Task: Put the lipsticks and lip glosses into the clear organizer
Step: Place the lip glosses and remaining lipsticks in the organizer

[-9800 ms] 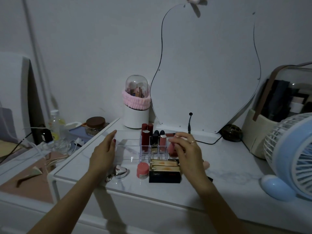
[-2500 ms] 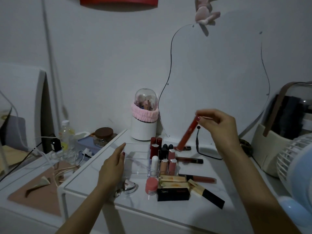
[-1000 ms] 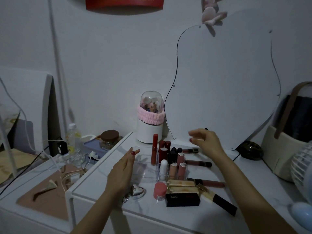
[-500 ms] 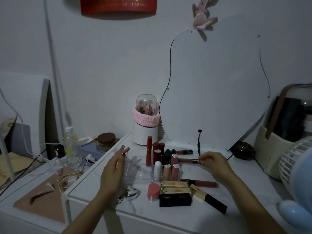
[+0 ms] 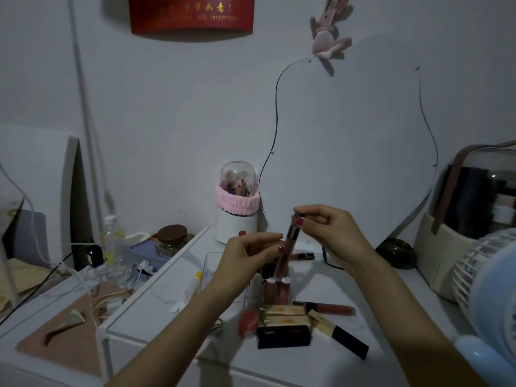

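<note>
— So, what carries everything here?
— A white table (image 5: 391,297) against the wall, with a big curvy mirror (image 5: 349,152) standing at its back and a pale blue fan (image 5: 491,291) at the right edge.
— And the clear organizer?
— The clear organizer (image 5: 212,263) sits mid-table, partly hidden behind the left hand (image 5: 248,258). Several tubes stand upright in its compartments; two rosy ones with pale caps (image 5: 277,289) show at the front.
— What are the hands doing?
— Both grips are clamped on one lip gloss (image 5: 286,252). The right hand (image 5: 326,230) pinches its dark cap end at the top, and the left hand's thumb and fingers pinch the tube lower down.
— How does that gloss look?
— Long and slim, with a dusky pink-brown body and a dark metallic cap. It is held nearly upright, tilted slightly, its lower end just above the organizer's standing tubes.
— Anything loose on the table?
— A black box (image 5: 283,336) and gold boxes (image 5: 284,314) in front, one gloss lying flat (image 5: 326,308) to the right, another (image 5: 301,256) behind.
</note>
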